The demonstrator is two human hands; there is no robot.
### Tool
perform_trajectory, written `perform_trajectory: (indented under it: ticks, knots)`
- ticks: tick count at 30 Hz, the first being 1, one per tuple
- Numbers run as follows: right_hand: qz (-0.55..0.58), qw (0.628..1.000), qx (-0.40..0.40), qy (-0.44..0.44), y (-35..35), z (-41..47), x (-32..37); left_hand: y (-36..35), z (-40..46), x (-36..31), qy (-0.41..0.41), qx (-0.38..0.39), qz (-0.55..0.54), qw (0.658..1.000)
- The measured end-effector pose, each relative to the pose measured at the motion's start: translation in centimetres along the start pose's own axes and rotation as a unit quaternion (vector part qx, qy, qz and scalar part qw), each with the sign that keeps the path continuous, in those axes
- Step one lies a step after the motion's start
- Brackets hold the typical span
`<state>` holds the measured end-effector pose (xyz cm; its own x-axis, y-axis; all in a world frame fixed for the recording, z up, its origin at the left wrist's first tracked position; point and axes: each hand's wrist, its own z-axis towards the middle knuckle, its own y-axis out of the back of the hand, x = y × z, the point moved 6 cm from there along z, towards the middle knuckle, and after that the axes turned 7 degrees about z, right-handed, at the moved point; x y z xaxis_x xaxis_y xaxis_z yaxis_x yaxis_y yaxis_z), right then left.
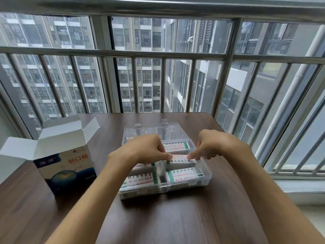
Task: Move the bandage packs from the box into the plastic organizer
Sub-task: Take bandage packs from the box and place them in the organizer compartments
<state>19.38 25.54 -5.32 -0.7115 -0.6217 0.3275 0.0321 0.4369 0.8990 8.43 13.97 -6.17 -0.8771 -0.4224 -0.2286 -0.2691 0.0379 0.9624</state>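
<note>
Paper-wrapped pack (182, 158), light, thin and limp, sits over the middle right cell of the organizer (202, 180). Left hand (146, 148) and right hand (213, 145) pinch its two ends; end grips suit it. Box (65, 166) stands open well left.

The plastic organizer (165, 164) is set at the table's (175, 217) centre, its lid (154, 132) laid open toward 12 o'clock. The box (63, 161) is stood at its 9 o'clock, apart. Bandage packs (184, 175) are laid in the compartments. The window railing (158, 55) is found at 12 o'clock.
</note>
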Motion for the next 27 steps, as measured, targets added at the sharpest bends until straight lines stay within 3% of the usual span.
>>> perform_trajectory:
  ticks: [19,23,27]
  knots:
    - [0.061,0.997,-0.05,0.018,1.5,0.0,-0.5,0.7,-0.5,0.0,-0.019,-0.005,-0.023,1.0]
    - [0.1,0.988,-0.1,0.056,3.6,-1.6,0.2,3.9,-2.6,1.0,-0.003,-0.092,-0.074,0.993]
    - [0.15,0.962,-0.141,0.181,3.4,-3.5,4.4,6.8,-7.4,3.6,0.036,-0.277,-0.095,0.956]
